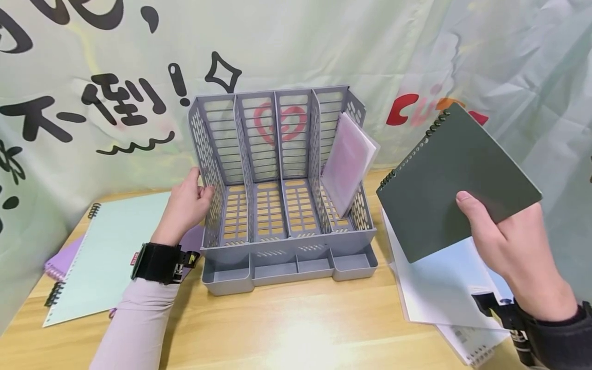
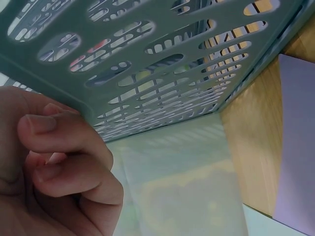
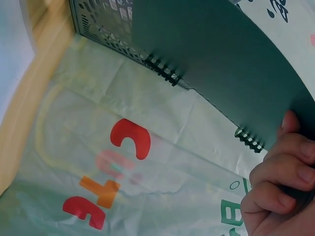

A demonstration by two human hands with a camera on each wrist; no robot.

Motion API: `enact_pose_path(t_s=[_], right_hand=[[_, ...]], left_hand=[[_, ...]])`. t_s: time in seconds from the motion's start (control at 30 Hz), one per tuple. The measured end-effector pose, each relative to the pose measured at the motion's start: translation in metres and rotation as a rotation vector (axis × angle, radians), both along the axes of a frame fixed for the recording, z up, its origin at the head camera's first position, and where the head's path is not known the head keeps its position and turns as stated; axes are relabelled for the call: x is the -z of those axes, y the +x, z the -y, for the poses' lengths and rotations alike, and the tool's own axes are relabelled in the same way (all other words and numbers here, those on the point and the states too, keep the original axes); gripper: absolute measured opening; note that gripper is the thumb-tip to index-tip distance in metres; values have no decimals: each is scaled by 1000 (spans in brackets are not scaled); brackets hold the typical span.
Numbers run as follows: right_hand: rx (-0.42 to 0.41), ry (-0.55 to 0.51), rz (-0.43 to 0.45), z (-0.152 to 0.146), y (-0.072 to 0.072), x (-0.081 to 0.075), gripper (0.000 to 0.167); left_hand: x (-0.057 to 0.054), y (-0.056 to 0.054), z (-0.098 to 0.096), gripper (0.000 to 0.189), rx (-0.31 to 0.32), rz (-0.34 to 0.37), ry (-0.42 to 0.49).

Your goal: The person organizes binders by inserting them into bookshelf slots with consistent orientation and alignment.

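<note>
A grey file rack [image 1: 289,241] with upright dividers stands on the table. My left hand [image 1: 187,205] holds its left side wall at the front edge; in the left wrist view curled fingers [image 2: 74,157] lie against the perforated wall [image 2: 162,73], the thumb hidden there. To the right of the rack, my right hand [image 1: 513,241] grips a dark green spiral notebook [image 1: 453,180] in the air, thumb across its cover. The right wrist view shows the notebook [image 3: 216,59] tilted, fingers [image 3: 290,152] curled at its edge. A pinkish translucent-covered notebook [image 1: 349,159] leans in the rack's rightmost compartment.
On the left, a mint spiral notebook [image 1: 111,252] lies over a purple one [image 1: 62,259]. Several white and blue notebooks [image 1: 430,288] are stacked below my right hand. A printed cloth [image 1: 296,41] hangs behind the rack. Small trays [image 1: 273,271] run along the rack's front.
</note>
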State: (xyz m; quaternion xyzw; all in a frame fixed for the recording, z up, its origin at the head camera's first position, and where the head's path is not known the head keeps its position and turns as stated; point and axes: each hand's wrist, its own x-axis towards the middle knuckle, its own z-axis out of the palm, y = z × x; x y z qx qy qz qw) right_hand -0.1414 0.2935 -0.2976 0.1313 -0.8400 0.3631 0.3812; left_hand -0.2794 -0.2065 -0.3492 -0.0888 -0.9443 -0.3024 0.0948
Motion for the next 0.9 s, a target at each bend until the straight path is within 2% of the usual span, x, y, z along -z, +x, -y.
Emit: enact_pose_path(t_s=[0.23,0.5,0.67,0.73,0.9], right_hand=[[-33,-33,-35,6,-1,-6,9],[-48,-31,-39,17,-3,-13,12],[-46,-5,-35,24,-6,-16,20],[-49,-5,-33,27,-8,-16,17],[-16,35,15,36,-14,-16,20]], left_hand=[[0,1,-1,36,1,13,9],[0,1,0,37,-2,9,12],[-1,-2,-1,34,5,6,16],[-1,-2,-1,34,5,6,18],[1,0,0,32,1,11,20]])
